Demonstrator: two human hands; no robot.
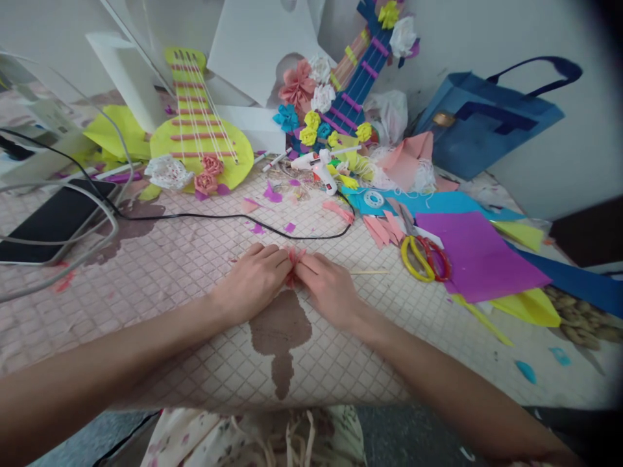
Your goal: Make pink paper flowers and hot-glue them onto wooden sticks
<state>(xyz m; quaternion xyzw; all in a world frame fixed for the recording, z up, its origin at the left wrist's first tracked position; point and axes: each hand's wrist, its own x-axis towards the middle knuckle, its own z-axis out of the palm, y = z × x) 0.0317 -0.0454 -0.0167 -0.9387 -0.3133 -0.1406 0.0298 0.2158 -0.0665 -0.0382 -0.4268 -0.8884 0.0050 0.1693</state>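
Note:
Between my hands is a small pink crepe-paper flower [291,263], pinched by the fingers of both and partly covered by them. My left hand [257,275] closes on it from the left, and my right hand [328,282] from the right. A thin wooden stick [370,272] lies on the table just right of my right hand. Beyond my hands, pink paper strips [382,230] lie near scissors [426,258] with one yellow and one red handle. A white hot glue gun [321,170] rests farther back.
A black cable [209,215] crosses the table behind my hands. A yellow paper guitar [199,136] and a blue one [353,97] lean at the back. Purple paper [479,253] lies right, a blue bag [487,123] behind it. A tablet-like black device [56,217] lies left.

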